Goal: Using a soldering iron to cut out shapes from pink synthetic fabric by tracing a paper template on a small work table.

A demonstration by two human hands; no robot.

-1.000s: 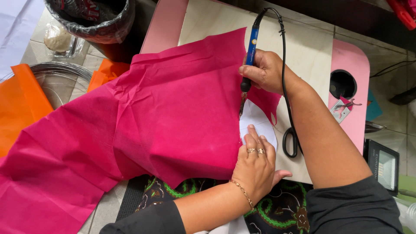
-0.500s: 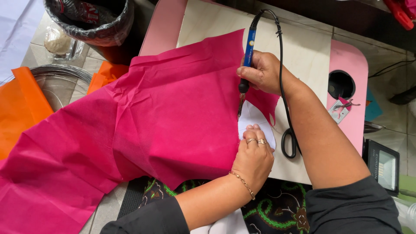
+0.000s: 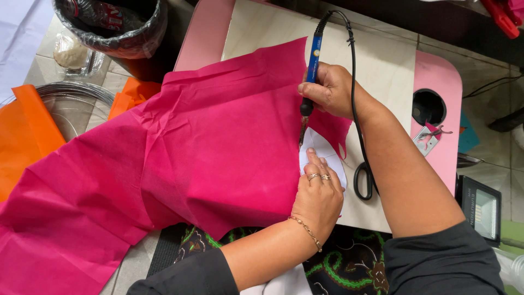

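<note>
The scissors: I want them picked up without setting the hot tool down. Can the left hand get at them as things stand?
Probably yes: the scissors lie just beside the left hand, though the right forearm partly covers them.

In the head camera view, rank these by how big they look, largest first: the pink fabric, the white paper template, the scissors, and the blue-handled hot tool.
1. pink fabric
2. blue-handled hot tool
3. white paper template, scissors: both partly hidden, so unranked.

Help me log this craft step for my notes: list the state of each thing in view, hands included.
pink fabric: spread out, creased, draped off the board's edge.
hot-knife tool: gripped, tip down at the fabric edge.
right hand: closed around the tool.
left hand: flat, pressing the white template.
white template: lying on the fabric, pinned.
scissors: lying unused on the board.
bin: open, lined with a black bag.
</note>
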